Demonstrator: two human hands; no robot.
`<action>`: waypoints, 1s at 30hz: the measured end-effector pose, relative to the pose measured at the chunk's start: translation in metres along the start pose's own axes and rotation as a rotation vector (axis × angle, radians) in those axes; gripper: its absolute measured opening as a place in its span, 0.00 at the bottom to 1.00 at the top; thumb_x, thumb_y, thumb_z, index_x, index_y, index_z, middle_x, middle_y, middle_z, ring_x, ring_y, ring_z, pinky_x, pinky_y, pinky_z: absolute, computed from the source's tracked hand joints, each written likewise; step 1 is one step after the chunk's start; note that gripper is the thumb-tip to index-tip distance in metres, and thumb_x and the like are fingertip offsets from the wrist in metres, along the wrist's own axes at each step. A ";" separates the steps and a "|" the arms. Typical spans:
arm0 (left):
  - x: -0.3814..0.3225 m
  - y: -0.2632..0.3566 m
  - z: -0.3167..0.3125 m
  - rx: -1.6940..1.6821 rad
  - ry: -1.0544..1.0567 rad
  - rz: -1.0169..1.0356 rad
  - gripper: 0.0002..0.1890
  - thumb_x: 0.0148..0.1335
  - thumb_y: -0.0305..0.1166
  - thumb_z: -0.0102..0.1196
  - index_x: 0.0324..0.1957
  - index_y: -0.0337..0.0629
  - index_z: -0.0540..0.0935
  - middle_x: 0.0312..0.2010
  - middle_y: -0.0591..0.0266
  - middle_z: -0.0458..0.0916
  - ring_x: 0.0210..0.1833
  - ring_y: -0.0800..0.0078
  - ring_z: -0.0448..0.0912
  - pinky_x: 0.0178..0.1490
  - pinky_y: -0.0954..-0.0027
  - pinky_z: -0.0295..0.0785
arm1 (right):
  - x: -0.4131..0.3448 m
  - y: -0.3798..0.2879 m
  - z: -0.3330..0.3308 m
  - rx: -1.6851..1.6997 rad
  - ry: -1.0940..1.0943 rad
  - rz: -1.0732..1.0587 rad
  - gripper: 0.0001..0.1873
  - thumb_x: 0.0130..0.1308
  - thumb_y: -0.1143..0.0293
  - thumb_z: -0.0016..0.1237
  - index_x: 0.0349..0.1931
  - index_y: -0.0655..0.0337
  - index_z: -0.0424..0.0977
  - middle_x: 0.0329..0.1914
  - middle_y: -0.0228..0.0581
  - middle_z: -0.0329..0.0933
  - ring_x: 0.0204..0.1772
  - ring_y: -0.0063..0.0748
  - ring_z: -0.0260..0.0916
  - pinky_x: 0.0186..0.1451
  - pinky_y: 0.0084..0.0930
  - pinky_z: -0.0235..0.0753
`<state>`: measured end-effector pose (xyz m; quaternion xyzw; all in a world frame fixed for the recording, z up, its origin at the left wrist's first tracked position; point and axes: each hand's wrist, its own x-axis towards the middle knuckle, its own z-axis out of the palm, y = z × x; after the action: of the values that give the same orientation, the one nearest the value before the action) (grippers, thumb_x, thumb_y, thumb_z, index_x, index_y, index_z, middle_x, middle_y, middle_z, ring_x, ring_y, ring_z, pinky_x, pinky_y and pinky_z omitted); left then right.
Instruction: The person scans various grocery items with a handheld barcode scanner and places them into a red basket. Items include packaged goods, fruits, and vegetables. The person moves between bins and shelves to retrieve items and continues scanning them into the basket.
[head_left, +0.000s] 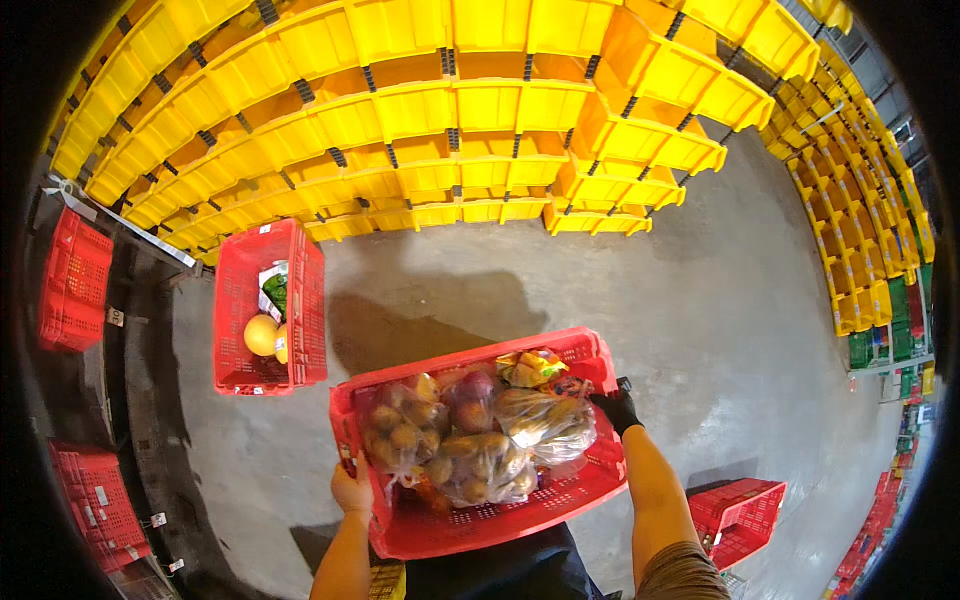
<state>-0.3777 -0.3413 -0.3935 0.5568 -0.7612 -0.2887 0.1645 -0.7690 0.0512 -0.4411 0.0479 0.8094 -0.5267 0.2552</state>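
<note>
A red plastic crate (480, 538) is held up in front of my body, slightly tilted, with its right end farther from me. My bare left hand (352, 486) grips its left end wall. On the opposite end, my right hand (619, 407), in a black glove, grips the rim. Inside lie clear plastic bags of round brownish produce (401, 435), another such bag (480, 465), a bag with purple-red produce (472, 397) and a clear bag of long pale produce (544, 420). A colourful yellow packet (531, 367) sits at the far side.
A red crate (307, 315) on the concrete floor (712, 322) holds yellow round fruit (261, 334) and a bagged green item (276, 291). Stacked yellow bins (405, 112) form a wall ahead. Red crates (75, 281) stand on the left rack; another red crate (739, 517) is at lower right.
</note>
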 end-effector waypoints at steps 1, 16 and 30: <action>0.001 -0.009 -0.003 0.027 -0.032 -0.071 0.22 0.63 0.49 0.61 0.30 0.35 0.80 0.23 0.48 0.80 0.25 0.58 0.77 0.32 0.59 0.70 | -0.011 -0.009 -0.001 -0.015 -0.008 -0.198 0.26 0.54 0.66 0.67 0.45 0.61 0.64 0.39 0.36 0.75 0.40 0.26 0.70 0.40 0.30 0.75; 0.009 0.053 -0.141 -0.422 -0.607 -0.484 0.29 0.69 0.49 0.54 0.59 0.33 0.74 0.48 0.52 0.82 0.47 0.66 0.81 0.49 0.65 0.78 | -0.219 -0.120 -0.104 -0.254 -0.210 0.127 0.40 0.58 0.44 0.60 0.43 0.79 0.60 0.32 0.50 0.75 0.39 0.35 0.74 0.40 0.34 0.74; -0.103 0.288 -0.120 -0.220 -1.126 0.086 0.30 0.68 0.50 0.55 0.60 0.32 0.73 0.51 0.52 0.81 0.49 0.63 0.81 0.51 0.62 0.78 | -0.533 0.004 -0.202 0.050 0.574 0.176 0.43 0.59 0.32 0.47 0.52 0.70 0.68 0.44 0.62 0.79 0.50 0.58 0.78 0.50 0.44 0.76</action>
<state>-0.4923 -0.2138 -0.1138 0.2655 -0.7187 -0.6115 -0.1975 -0.3799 0.3325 -0.1340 0.2710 0.8281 -0.4871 0.0593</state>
